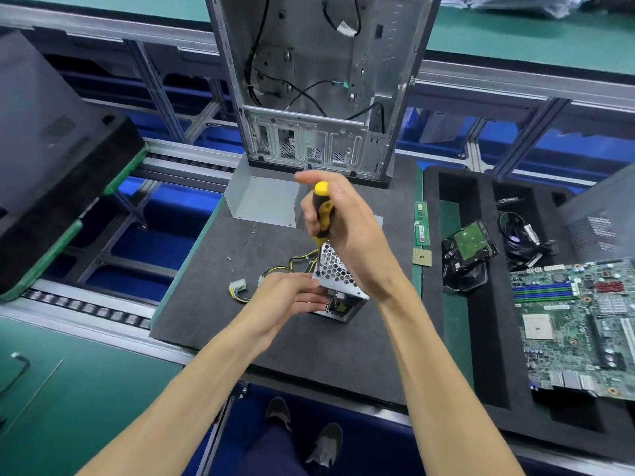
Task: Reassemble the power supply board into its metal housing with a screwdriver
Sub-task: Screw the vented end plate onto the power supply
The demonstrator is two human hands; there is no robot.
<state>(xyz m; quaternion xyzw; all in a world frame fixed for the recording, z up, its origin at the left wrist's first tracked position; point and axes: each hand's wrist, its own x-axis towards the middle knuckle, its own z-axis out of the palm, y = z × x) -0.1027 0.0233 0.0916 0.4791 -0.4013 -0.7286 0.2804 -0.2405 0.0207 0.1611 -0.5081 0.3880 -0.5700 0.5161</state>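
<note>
The silver power supply housing (338, 269) stands on the dark foam mat (213, 304), its honeycomb vent facing up and its yellow and black cables (275, 271) trailing left to white connectors (237, 287). My right hand (347, 221) grips the yellow and black screwdriver (323, 211), held upright with its tip on a corner of the vent face. My left hand (292, 297) holds the housing's left side and steadies it. The board inside shows only through a side opening (342, 305).
A bent grey metal cover (264, 197) lies behind the housing, with loose screws (253, 229) on the mat. An open computer case (309, 84) stands at the back. On the right lie RAM sticks (421, 223), a CPU (422, 258), a hard drive (469, 247) and a motherboard (577, 324).
</note>
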